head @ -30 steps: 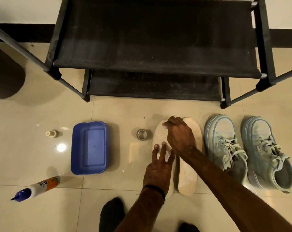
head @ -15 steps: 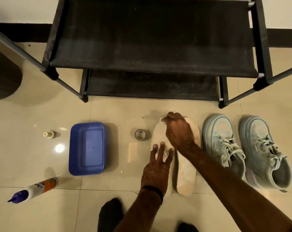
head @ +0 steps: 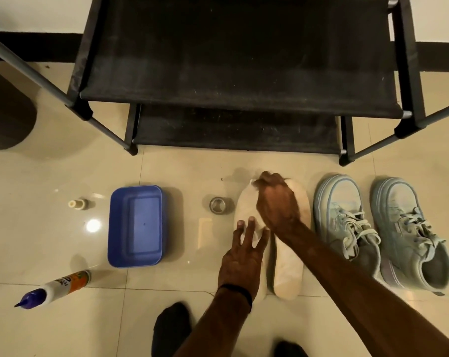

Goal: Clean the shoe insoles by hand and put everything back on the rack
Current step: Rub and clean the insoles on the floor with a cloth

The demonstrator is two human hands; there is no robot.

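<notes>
On the tiled floor before a black shoe rack (head: 238, 73): two pale insoles (head: 287, 274) side by side. Left hand (head: 241, 264) flat on the left insole, fingers spread. Right hand (head: 277, 202) curled over the toe ends, grip unclear. Pale blue sneakers (head: 378, 228) just right.

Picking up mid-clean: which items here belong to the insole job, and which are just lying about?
Job:
left insole
right insole
pale blue sneakers
shoe rack
blue tub

Lying about:
squeeze bottle
small metal cup
small cream cap
</notes>
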